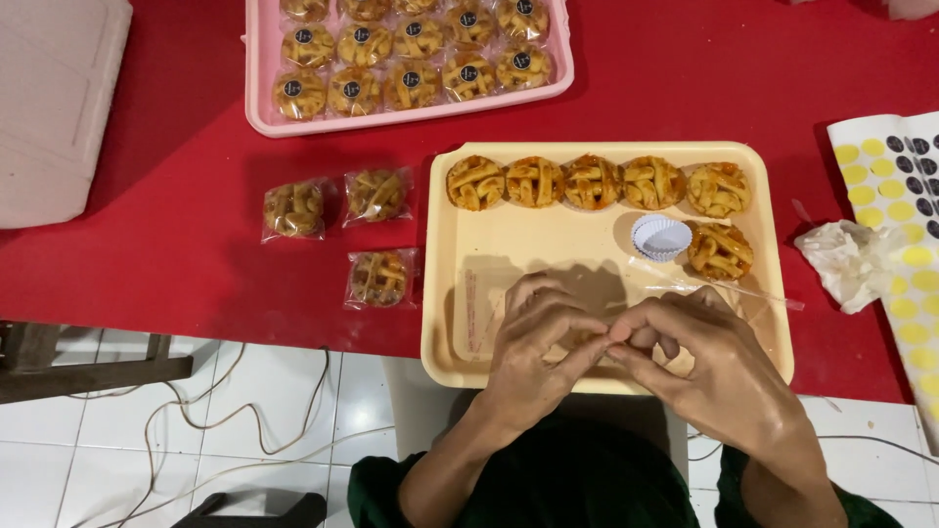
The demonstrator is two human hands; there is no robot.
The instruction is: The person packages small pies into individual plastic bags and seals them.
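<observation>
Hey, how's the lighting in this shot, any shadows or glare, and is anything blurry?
Head view: light is even and warm; the hands, left hand and right hand, cast a soft shadow on the cream tray; faint glare shows on the clear wrappers of the bagged pastries; the pink tray and sticker sheet are cut off by the frame; no marked blur.

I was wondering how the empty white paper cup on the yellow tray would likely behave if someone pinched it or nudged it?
The white paper cup looks thin and pleated, so it would probably crumple under a firm pinch. It stands empty on the yellow tray, so it is likely very light and may slide or tip at a nudge. Its wide, low shape suggests it would not roll.
</observation>
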